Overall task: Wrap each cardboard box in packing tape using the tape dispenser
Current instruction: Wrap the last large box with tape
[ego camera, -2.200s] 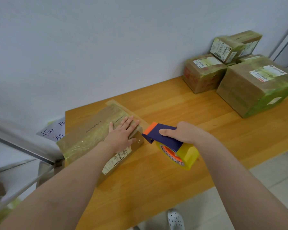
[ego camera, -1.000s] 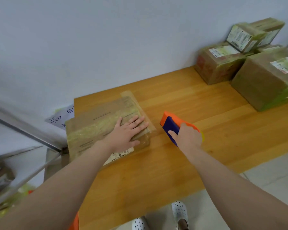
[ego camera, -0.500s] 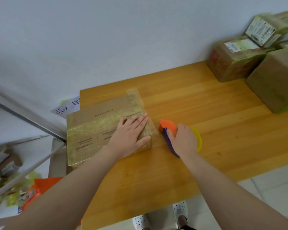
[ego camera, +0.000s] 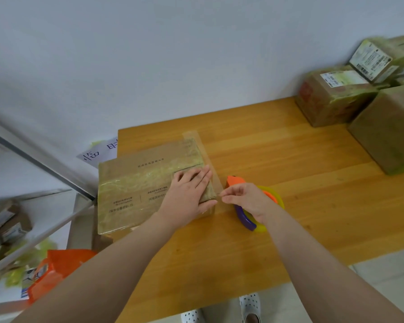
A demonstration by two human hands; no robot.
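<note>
Box [ego camera: 147, 190] lies under the flat left grip [ego camera: 187, 197], fingers straight. Right grip [ego camera: 245, 200] pinches tape [ego camera: 217, 185] beside it, over the tape dispenser [ego camera: 245, 219].

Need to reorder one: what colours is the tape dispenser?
Orange and purple tape dispenser, yellow roll; head view.

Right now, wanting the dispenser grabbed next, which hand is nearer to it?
Right. The right hand is over the dispenser, pinching the tape; the left hand lies flat on the box, beside the dispenser.
</note>
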